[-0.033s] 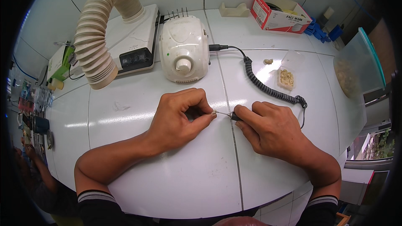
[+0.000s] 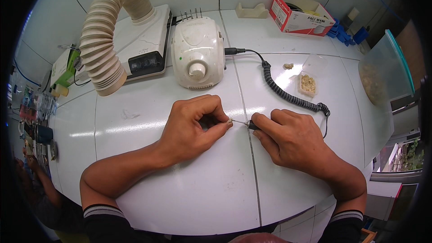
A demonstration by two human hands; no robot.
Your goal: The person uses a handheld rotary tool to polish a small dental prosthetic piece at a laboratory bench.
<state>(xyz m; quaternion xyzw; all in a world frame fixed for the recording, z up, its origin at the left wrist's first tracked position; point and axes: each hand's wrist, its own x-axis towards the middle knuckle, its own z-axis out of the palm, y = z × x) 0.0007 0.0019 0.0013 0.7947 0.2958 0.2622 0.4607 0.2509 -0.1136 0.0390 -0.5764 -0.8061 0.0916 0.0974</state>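
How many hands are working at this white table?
2: the left hand pinches a tiny pale piece at the centre; the right hand beside it grips a thin rotary handpiece.

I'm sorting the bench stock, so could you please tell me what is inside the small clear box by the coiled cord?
The small clear box holds a cluster of small pale, cream-coloured pieces. Their exact shape is too small to tell, and pieces lower in the heap are covered.

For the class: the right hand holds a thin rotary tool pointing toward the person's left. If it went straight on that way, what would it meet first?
The right hand aims the tool's thin tip at the small pale piece pinched in the left hand's fingers. That piece comes first, then the left hand; whether they already touch is unclear.
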